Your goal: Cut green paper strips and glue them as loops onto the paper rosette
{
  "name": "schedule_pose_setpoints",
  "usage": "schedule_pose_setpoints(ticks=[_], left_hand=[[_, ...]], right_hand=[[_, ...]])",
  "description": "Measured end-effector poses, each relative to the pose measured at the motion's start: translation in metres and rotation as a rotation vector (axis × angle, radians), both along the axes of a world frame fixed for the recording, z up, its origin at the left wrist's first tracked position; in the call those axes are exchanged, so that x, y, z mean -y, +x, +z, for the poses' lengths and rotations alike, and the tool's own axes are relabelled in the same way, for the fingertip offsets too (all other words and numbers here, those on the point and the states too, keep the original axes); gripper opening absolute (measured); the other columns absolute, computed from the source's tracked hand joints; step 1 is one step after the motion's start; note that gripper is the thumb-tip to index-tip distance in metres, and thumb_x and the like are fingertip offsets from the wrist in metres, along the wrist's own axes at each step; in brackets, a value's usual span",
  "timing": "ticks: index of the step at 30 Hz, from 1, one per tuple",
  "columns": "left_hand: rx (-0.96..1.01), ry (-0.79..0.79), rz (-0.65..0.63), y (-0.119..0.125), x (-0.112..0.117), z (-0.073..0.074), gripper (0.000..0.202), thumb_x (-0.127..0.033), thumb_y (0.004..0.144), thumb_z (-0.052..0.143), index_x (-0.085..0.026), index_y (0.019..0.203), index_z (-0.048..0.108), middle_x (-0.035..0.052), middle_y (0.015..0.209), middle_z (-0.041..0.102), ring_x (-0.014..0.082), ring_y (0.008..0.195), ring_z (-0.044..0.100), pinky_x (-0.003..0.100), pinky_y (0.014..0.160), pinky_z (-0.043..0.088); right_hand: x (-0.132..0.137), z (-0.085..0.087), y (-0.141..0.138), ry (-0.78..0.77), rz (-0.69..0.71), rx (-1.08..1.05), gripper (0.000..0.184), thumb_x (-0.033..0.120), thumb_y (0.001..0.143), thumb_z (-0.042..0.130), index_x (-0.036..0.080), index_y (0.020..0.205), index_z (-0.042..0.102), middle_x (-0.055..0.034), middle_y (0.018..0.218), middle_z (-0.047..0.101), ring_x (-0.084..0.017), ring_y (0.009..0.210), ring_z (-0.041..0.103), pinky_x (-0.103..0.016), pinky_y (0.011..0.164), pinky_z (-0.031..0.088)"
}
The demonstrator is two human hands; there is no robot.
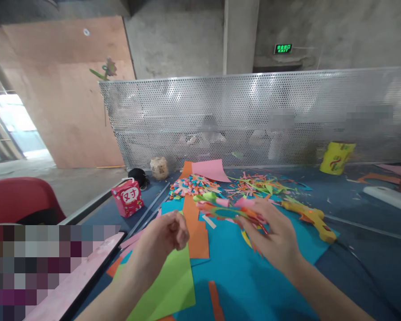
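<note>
My right hand (pixel 274 232) pinches a colourful paper piece (pixel 225 211) with orange, teal and pink layers and fringed edges, held above a blue sheet (pixel 240 276). Close to it on the left, my left hand (pixel 172 234) is curled closed, and nothing shows in its fingers. Beneath that hand lie a lime green sheet (pixel 167 285) and an orange strip of paper (pixel 197 238). Just behind the held piece is a rolled green paper bit (pixel 207 196). A yellow glue gun (pixel 310 216) rests to the right of my right hand.
Fringed paper flowers (pixel 195 185) and a heap of thin paper scraps (pixel 257 183) lie farther back. A pink box (pixel 127 197), a jar (pixel 159 168) and a yellow container (pixel 337 158) stand around. A perforated metal screen (pixel 194 107) borders the table; people are faintly visible behind it.
</note>
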State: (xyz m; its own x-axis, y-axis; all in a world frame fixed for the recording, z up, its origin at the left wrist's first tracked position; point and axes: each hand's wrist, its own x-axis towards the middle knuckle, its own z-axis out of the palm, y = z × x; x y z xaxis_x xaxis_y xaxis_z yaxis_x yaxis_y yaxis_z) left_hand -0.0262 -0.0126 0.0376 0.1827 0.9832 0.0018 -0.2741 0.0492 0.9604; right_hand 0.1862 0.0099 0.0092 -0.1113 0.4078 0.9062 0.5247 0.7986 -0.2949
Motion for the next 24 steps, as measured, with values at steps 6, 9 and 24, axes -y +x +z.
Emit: schedule_pose_setpoints(ticks=[6,9,24], left_hand=[[-0.343,0.425,0.330,-0.010,0.002,0.027,0.012,-0.030,0.069,0.060,-0.019,0.065,0.059,0.0004,0.060,0.056,0.0133,0.062,0.049,0.023,0.057,0.037],[-0.534,0.528,0.269,-0.002,-0.001,0.039,0.026,-0.028,0.071,0.060,-0.022,0.096,0.062,0.0054,0.095,0.064,0.0196,0.087,0.056,0.026,0.073,0.042],[-0.569,0.376,0.298,0.002,-0.015,0.016,0.013,-0.029,0.064,0.066,-0.021,0.073,0.072,0.0016,0.071,0.071,0.0187,0.069,0.064,0.025,0.061,0.051]], right_hand=[[-0.003,0.002,-0.005,-0.790,0.512,-0.511,0.018,0.032,0.067,0.065,0.021,0.080,0.058,0.0002,0.074,0.063,-0.016,0.072,0.060,-0.029,0.066,0.050],[-0.001,0.001,-0.006,-0.969,0.577,-0.564,0.033,0.034,0.060,0.071,0.021,0.088,0.060,0.0004,0.076,0.064,-0.017,0.074,0.060,-0.033,0.072,0.049],[-0.004,-0.010,-0.009,-0.998,0.445,-0.297,0.028,0.035,0.061,0.068,0.018,0.082,0.059,-0.0020,0.077,0.061,-0.018,0.074,0.057,-0.033,0.070,0.048]])
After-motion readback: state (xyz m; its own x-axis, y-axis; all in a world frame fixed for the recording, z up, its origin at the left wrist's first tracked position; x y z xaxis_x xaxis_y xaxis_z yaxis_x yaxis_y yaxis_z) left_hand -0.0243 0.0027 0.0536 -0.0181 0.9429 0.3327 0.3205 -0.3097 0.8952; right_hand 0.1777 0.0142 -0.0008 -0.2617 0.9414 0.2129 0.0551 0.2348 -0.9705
